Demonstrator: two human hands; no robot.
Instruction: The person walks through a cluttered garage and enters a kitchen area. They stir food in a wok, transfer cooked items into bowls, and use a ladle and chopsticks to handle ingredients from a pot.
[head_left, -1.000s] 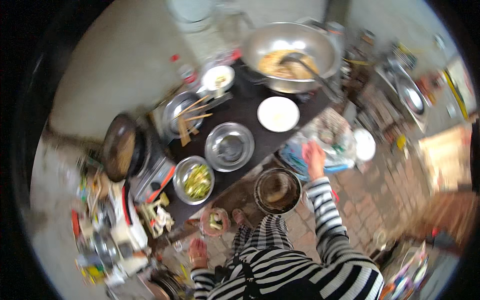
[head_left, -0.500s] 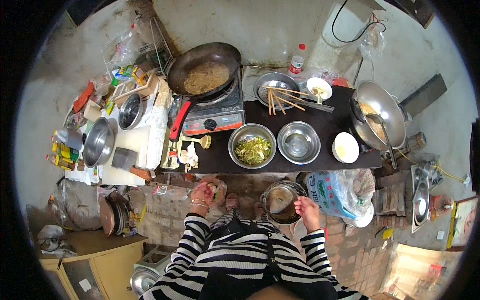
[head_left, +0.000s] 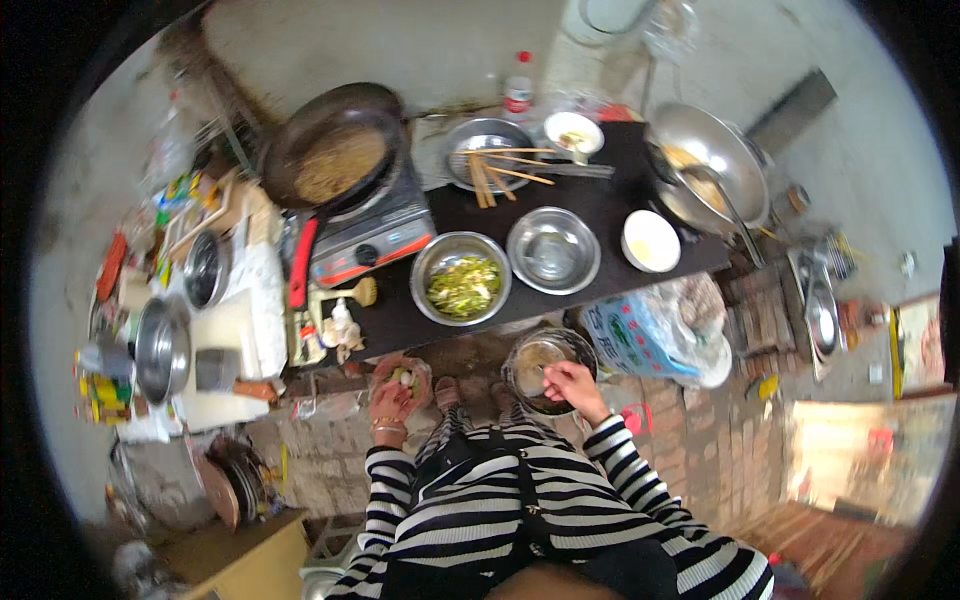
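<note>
My left hand [head_left: 390, 406], with bracelets at the wrist, hangs in front of the counter with its fingers loosely apart. Below it is a reddish, see-through container [head_left: 416, 372] with small pale and green bits in it. My right hand [head_left: 574, 388] is closed in a pinch over the rim of a dark bucket [head_left: 520, 398] that holds something greyish; whatever the fingers grip is too small to make out. On the counter's front part stand a steel bowl of chopped greens [head_left: 464, 287] and a second steel bowl [head_left: 553, 250].
At the back left, a black wok [head_left: 340, 165] sits on a gas stove [head_left: 385, 240]. Chopsticks [head_left: 490, 178] lie across a steel basin [head_left: 480, 135]. To the right are a white bowl [head_left: 650, 242] and a large pan [head_left: 690, 125] with a ladle. A knife [head_left: 215, 370] rests on a cutting board.
The head view has turned and shifted, so the counter appears tilted. My right hand has moved leftward over the bucket. My left hand has loosened its fingers above the reddish container.
</note>
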